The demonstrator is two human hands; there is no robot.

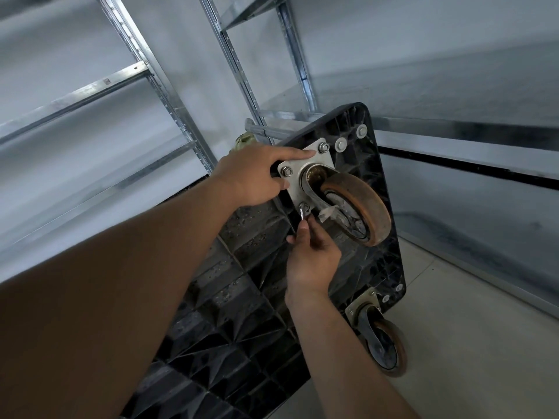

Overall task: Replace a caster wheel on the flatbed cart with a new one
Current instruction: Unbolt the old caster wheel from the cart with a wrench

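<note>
Caster wheel (355, 207) bolted to upturned flatbed cart (302, 282) underside, by metal shelving (169, 95). Left hand (254, 176) flat, bracing mounting plate (305, 164); right hand (311, 255) pinching wrench (303, 213) on lower nut. Best seated squarely, turned in short steady strokes

2 bare forearms, left hand (255, 173), right hand (313, 255); apparently no sleeves.

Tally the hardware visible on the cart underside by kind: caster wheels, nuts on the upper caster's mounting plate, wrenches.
Caster wheels: 2, upper caster, lower caster
Nuts visible on the mounting plate: 3
Wrenches: 1, wrench held by the right hand
Total: 6
</note>
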